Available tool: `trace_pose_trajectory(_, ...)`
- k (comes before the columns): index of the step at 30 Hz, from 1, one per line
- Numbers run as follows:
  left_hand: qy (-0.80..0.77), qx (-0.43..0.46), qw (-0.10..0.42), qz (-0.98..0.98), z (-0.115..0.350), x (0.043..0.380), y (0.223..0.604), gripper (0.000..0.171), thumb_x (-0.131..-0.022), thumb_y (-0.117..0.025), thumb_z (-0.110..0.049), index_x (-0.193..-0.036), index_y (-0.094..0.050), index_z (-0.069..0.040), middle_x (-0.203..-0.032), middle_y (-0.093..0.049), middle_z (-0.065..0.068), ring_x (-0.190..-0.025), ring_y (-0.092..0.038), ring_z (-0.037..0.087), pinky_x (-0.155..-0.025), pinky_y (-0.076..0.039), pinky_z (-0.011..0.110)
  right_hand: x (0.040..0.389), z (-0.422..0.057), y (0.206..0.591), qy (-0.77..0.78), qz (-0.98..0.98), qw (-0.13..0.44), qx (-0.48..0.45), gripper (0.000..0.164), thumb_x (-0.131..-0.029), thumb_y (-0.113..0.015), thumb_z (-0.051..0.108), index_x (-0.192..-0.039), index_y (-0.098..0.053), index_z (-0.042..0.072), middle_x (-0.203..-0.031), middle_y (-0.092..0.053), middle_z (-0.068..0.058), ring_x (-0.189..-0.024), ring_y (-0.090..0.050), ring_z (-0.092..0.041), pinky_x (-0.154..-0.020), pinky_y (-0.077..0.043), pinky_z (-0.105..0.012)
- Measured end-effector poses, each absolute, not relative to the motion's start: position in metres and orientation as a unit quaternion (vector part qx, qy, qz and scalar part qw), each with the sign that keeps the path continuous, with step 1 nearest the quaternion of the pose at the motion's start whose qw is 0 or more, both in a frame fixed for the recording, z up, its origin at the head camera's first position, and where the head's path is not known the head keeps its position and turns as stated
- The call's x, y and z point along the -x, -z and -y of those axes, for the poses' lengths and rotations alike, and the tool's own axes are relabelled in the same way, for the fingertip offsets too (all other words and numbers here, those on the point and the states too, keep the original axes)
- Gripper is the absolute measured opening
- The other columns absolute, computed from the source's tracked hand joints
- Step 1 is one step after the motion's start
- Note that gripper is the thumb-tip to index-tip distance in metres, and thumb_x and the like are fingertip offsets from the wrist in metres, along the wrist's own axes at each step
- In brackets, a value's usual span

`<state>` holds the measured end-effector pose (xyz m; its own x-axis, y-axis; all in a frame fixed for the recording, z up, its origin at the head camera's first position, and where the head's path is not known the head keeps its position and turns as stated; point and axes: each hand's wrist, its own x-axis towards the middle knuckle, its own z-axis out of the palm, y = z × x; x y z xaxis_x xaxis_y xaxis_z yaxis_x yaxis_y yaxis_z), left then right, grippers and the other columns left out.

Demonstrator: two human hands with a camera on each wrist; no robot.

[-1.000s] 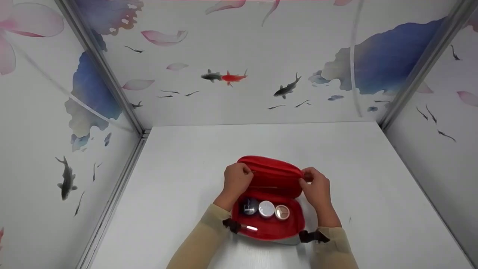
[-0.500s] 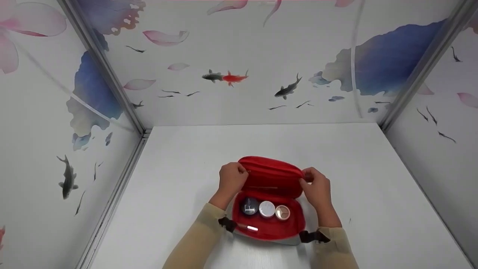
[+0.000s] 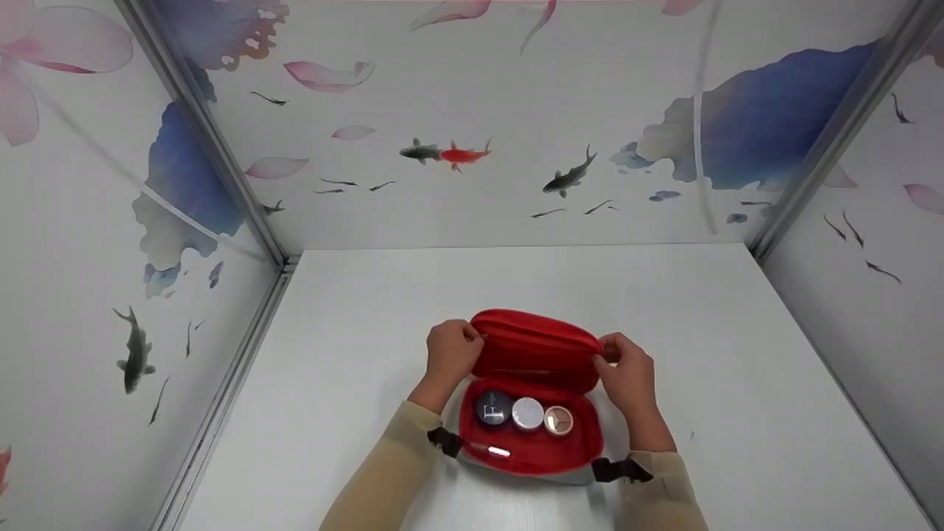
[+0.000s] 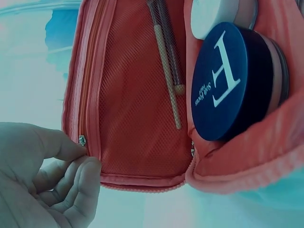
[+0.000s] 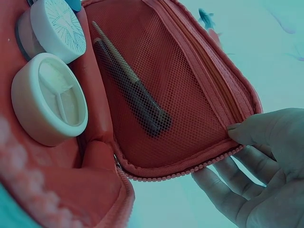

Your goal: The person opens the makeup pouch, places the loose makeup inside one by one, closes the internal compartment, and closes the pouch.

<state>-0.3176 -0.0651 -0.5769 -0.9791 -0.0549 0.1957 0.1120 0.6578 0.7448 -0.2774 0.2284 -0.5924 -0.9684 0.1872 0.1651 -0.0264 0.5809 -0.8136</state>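
A red makeup bag (image 3: 546,456) lies unzipped on the table with its lid raised. My left hand (image 3: 451,348) pinches at the lid's left corner, beside the metal slider (image 4: 82,140) of the mesh pocket's zipper; the fingertips hide the pull tab. Thumb in front and fingers behind, my right hand (image 3: 627,369) grips the lid's right corner. Makeup brushes (image 4: 167,76) lie behind the mesh (image 4: 133,109). In the base sit a dark-lidded powder jar (image 4: 218,80), a white-lidded jar (image 5: 61,31) and a round three-part compact (image 5: 50,102).
A slim tube with a shiny section (image 3: 498,451) lies at the front left of the bag's base. The white table (image 3: 354,310) surrounds the bag. Printed panels (image 3: 516,88) stand at the back and both sides.
My left hand has slid left along the lid's pocket zipper to the corner. My right hand keeps its grip on the lid, and the cosmetics stay in place.
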Motion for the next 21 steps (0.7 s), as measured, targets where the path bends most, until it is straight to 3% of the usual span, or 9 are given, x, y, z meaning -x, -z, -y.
trace_pose_trajectory(7, 0.429, 0.012, 0.116, 0.896, 0.071, 0.323, 0.582, 0.014, -0.092, -0.071, -0.009, -0.080, -0.077, -0.010, -0.079, -0.075, 0.004, -0.074, -0.063, 0.016, -0.069, -0.055, 0.032, 0.277, -0.230, 0.594, -0.457, 0.880, 0.129, 0.037, 0.014, -0.096, -0.068, 0.001, -0.110, -0.071, 0.004, -0.106, -0.078, -0.018, -0.104, -0.073, -0.034, -0.094, -0.056, -0.051)
trace_pose_trajectory(21, 0.426, 0.003, 0.099, 0.900, 0.077, 0.331, 0.583, 0.013, -0.093, -0.068, -0.009, -0.084, -0.078, -0.010, -0.081, -0.074, 0.004, -0.075, -0.063, 0.016, -0.067, -0.055, 0.031, 0.280, -0.234, 0.592, -0.457, 0.882, 0.105, 0.050, 0.014, -0.099, -0.066, 0.003, -0.113, -0.070, 0.006, -0.114, -0.076, -0.018, -0.110, -0.073, -0.035, -0.090, -0.062, -0.048)
